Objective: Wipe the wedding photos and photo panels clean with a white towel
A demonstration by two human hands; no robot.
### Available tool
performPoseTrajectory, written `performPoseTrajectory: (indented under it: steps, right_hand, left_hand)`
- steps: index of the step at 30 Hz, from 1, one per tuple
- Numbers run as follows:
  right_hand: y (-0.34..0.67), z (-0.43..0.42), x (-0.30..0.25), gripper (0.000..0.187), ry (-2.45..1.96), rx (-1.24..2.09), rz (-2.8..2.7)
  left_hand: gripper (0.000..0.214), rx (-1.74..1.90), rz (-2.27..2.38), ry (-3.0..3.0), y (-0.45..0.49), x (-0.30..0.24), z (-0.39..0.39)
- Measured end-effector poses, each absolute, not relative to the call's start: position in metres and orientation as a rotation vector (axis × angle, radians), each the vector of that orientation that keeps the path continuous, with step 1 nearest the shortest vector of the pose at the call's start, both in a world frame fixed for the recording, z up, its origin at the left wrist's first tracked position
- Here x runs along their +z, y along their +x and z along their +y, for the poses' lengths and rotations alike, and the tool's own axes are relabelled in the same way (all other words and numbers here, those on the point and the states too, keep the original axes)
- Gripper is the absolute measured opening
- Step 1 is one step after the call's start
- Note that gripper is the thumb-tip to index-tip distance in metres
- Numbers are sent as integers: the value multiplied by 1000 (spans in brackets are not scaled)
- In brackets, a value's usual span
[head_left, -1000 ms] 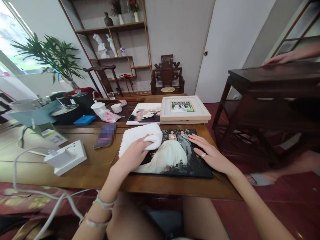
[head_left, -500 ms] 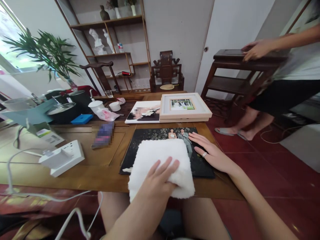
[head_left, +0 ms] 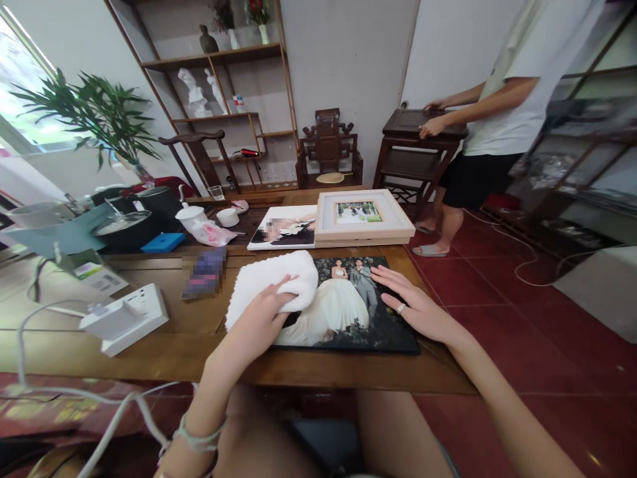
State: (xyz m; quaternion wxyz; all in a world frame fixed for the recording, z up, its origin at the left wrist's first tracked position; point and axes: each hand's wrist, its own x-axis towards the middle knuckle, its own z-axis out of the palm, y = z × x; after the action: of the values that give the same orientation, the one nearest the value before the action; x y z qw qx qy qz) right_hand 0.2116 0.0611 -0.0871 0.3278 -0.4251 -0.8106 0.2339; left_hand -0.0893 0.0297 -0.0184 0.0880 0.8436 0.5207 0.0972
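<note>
A dark wedding photo panel (head_left: 358,318) lies flat at the near edge of the wooden table (head_left: 164,345). My left hand (head_left: 259,318) is closed on a white fluffy cloth (head_left: 269,279) and presses it onto the panel's upper left part. My right hand (head_left: 413,305), with a ring on one finger, lies flat and open on the panel's right side, fingers stretched toward the couple in the picture.
Behind the panel sit a white framed photo (head_left: 365,216) and an unframed print (head_left: 286,229). A white power strip (head_left: 124,315) with cables, a blue box (head_left: 162,242), cups and pots crowd the left. A person (head_left: 492,113) holds a dark wooden stand (head_left: 413,143) at right.
My left hand drew the cloth down to the panel's near edge, then back up to its upper left. The other person carried the wooden stand leftward toward the wall.
</note>
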Motion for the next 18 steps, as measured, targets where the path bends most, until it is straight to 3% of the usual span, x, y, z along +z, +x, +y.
performPoseTrajectory:
  steps: [5, 12, 18]
  right_hand:
    - [211, 61, -87, 43, -1124, 609, -2121]
    - [211, 61, -88, 43, -1125, 598, -2134]
    - [211, 61, -87, 43, -1117, 602, -2130]
  left_hand:
    - [44, 247, 1682, 2502, -71, -24, 13]
    - [31, 346, 1391, 2591, -44, -34, -34]
    - [43, 335, 1365, 2513, -68, -22, -13]
